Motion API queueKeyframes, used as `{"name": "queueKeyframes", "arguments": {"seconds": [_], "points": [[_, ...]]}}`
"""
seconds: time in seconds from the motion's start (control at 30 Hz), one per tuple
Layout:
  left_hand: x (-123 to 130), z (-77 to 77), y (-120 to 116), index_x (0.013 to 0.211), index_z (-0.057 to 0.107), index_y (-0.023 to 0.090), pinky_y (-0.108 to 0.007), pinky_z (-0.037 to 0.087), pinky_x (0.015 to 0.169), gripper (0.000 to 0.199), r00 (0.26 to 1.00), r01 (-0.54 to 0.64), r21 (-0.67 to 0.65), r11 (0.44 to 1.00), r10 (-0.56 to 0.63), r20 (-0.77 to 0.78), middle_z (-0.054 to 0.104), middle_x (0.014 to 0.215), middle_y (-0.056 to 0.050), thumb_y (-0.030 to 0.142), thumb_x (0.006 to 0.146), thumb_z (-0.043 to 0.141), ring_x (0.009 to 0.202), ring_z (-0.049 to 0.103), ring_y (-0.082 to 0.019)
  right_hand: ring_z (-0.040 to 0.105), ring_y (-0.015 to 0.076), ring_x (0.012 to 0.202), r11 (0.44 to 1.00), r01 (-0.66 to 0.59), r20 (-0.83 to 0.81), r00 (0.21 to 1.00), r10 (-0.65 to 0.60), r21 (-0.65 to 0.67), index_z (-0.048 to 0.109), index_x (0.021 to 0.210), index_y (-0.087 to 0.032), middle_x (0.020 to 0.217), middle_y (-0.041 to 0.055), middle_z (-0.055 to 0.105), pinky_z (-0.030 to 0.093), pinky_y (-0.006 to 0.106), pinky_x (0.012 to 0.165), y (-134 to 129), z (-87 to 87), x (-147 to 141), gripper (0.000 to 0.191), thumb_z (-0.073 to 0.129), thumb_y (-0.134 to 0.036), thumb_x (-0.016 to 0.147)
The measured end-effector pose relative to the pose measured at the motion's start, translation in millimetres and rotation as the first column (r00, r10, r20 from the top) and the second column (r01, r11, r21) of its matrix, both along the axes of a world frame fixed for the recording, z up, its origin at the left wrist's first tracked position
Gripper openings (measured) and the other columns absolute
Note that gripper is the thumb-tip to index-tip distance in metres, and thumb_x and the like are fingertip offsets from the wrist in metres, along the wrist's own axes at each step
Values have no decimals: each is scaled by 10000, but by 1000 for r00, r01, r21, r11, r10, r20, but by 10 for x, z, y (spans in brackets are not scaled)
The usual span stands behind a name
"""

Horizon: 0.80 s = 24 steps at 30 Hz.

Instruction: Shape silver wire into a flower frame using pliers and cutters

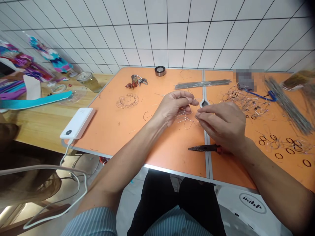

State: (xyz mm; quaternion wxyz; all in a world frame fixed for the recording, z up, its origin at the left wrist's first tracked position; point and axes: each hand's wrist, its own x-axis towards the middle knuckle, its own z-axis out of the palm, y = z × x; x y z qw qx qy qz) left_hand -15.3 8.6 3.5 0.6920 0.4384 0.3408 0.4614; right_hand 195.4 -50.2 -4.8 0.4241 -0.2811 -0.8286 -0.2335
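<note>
My left hand (pixel 176 105) pinches a thin silvery wire piece, bent into a ring of petal-like wire loops (pixel 185 123) that hang below the fingers. Close by on the right, my right hand (pixel 222 123) has thumb and fingers pressed together at the wire; the exact spot it grips is too fine to make out. Both hands are just above the orange table (pixel 159 150). Needle-nose pliers (pixel 202 148) lie under my right wrist, jaws to the left, handles partly hidden. A finished-looking wire flower ring (pixel 127 100) rests on the left.
A bundle of straight wires (pixel 201 84) and a tape roll (pixel 160 70) lie at the back, keys (pixel 139 81) to their left. Tangled wires (pixel 248 103), dark rings (pixel 290 151) and another wire bundle (pixel 290 106) cover the right. A white power bank (pixel 78 124) sits at the left edge.
</note>
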Motion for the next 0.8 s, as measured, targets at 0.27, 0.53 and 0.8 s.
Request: {"name": "queueKeyframes", "arguments": {"seconds": [0.27,0.53,0.8], "points": [[15,30,-13,907,747,179,-248,566,686,369,998,-7,44,999,9,-61,815,881,-8,240,666,1019,623,638,-68,781,215,878,999,-5,123,992,-1,49,741,1068,-310,1060,0,897,562,431,829,37,-28,32,231,746,-80,1041],[10,-5,-8,924,757,189,-252,567,705,347,994,-19,106,994,30,-103,773,807,14,229,679,1000,662,657,-84,804,256,997,994,29,-2,1000,-30,-102,762,1126,-333,1146,22,884,602,459,879,52,-70,34,286,647,-88,1032],[78,80,-147,1096,712,207,-258,499,680,397,978,103,210,972,-60,-202,750,759,33,123,761,908,683,669,-109,786,250,819,748,-58,-392,877,-279,-661,830,1024,-284,959,38,854,628,419,745,43,42,-25,66,771,-281,997]]}}
